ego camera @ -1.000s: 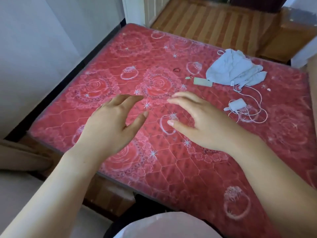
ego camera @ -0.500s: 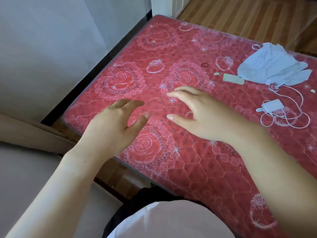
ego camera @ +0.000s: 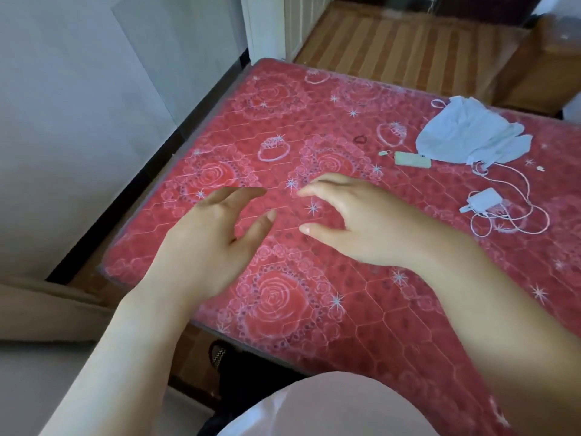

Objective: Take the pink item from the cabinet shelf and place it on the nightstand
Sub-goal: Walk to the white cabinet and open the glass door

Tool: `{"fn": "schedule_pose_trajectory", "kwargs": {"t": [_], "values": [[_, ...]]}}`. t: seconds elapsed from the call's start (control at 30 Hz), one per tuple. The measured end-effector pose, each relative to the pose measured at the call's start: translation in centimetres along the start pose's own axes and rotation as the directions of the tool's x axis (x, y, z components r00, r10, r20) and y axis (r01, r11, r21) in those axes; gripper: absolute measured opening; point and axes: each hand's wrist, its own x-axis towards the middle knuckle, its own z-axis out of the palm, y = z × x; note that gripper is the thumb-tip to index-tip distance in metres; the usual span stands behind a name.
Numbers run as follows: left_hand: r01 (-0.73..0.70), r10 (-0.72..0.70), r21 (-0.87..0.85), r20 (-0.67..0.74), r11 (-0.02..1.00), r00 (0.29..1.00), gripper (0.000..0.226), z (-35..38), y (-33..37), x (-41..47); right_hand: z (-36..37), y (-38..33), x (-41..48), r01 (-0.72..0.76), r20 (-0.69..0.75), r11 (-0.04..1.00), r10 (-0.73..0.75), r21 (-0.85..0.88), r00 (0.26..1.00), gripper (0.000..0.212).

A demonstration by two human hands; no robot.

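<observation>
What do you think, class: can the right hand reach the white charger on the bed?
Probably yes: the right hand is open and empty, and only bare mattress lies between it and the charger.

Mattress (ego camera: 345, 278) partly beyond right edge.

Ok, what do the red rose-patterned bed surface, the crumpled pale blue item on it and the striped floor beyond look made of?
Red rose-patterned bed surface: quilted fabric, possibly under clear plastic film, going by stitched hexagons and a hazy sheen.
Crumpled pale blue item: thin soft cloth, probably; it folds limply.
Striped floor: wood or wood-look planks, slightly glossy; cannot tell which.
</observation>
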Motion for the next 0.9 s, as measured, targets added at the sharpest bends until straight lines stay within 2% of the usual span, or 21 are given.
{"fn": "schedule_pose_trajectory", "kwargs": {"t": [0.17, 0.33, 0.43, 0.67, 0.9], "values": [[-0.103, 0.099, 0.033, 0.108, 0.994, 0.989, 0.056, -4.1, -6.6, 3.2, 1.1, -4.4, 5.4, -0.102, -0.054, 0.994, 0.104, 0.043, 0.993, 0.048], [-0.109, 0.097, 0.069, 0.150, 0.992, 0.984, 0.057, -8.2, -11.1, 5.7, 1.6, -8.3, 10.8, -0.116, -0.023, 0.989, 0.118, 0.089, 0.993, 0.050], [-0.093, 0.079, 0.071, 0.174, 0.993, 0.982, 0.050, -9.3, -12.4, 6.9, 1.7, -8.4, 12.7, -0.104, -0.045, 0.988, 0.110, 0.110, 0.993, 0.050], [0.024, -0.028, 0.037, 0.118, 0.999, 0.993, 0.055, -8.3, -15.2, 7.7, 2.3, -6.7, 16.7, -0.048, 0.002, 0.994, 0.048, 0.100, 0.999, 0.050], [0.069, -0.072, 0.065, 0.050, 0.996, 0.996, 0.046, -11.2, -19.9, 9.8, 2.6, -10.0, 23.0, 0.032, 0.007, 0.997, -0.033, 0.069, 0.999, 0.050]]}}
